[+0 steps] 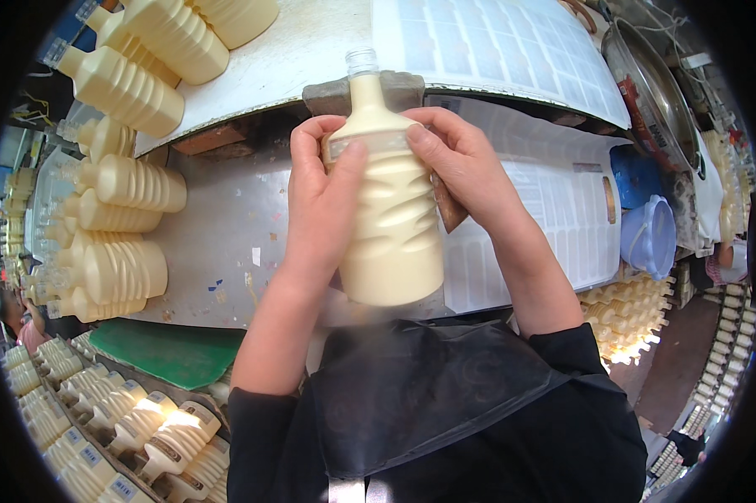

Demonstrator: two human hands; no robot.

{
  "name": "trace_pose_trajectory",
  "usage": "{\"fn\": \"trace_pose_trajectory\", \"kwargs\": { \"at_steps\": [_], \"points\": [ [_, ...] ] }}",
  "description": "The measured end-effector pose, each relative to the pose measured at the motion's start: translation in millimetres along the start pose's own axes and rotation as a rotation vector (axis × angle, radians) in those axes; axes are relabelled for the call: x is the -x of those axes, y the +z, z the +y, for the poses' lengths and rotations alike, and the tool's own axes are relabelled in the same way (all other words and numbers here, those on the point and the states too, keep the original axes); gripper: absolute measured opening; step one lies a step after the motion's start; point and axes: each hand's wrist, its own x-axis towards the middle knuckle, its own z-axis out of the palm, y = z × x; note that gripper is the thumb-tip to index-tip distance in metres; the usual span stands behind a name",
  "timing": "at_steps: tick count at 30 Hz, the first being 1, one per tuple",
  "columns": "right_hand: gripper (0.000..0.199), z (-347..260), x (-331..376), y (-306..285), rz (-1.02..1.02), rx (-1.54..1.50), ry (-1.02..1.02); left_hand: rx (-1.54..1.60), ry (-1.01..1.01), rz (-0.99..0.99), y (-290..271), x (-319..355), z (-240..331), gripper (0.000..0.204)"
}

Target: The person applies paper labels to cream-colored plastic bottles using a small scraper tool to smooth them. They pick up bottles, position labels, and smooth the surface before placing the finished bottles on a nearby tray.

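Note:
A cream-coloured bottle (pixel 394 251) with a clear threaded neck and wavy ridges stands out in front of me, its neck pointing away. My left hand (pixel 323 180) grips its left shoulder, thumb pressed on the front. On the right shoulder my right hand (pixel 459 159) is closed, its thumb at the edge of a translucent strip (pixel 384 145) that runs across the bottle below the neck. A brown, flat, pointed piece (pixel 450 210) sticks out under my right palm; its upper part is hidden. Behind the bottle's neck lies a grey cloth-like pad (pixel 327 96).
Several cream bottles (pixel 126 261) lie stacked at the left, more at the far left. Translucent printed sheets (pixel 529 210) cover the right of the grey table (pixel 227 201). A white raised shelf (pixel 302 50) runs behind; a lilac bucket (pixel 651 239) and metal basin (pixel 646 75) stand right.

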Motion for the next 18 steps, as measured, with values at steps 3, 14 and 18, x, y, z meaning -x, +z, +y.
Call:
{"fn": "trace_pose_trajectory", "kwargs": {
  "at_steps": [3, 14, 18],
  "points": [
    [0.035, 2.0, -0.5, -0.9, -0.021, -0.010, -0.012, -0.010, -0.004, -0.006, -1.1, 0.2, -1.0, 0.036],
    [0.034, -6.5, 2.8, -1.1, 0.005, 0.003, 0.042, 0.147, -0.085, -0.015, -1.4, 0.7, 0.4, 0.029],
    [0.035, -5.5, 1.8, 3.3, 0.020, 0.032, -0.067, 0.152, -0.081, -0.014, 0.7, 0.2, -3.7, 0.030]
  ]
}}
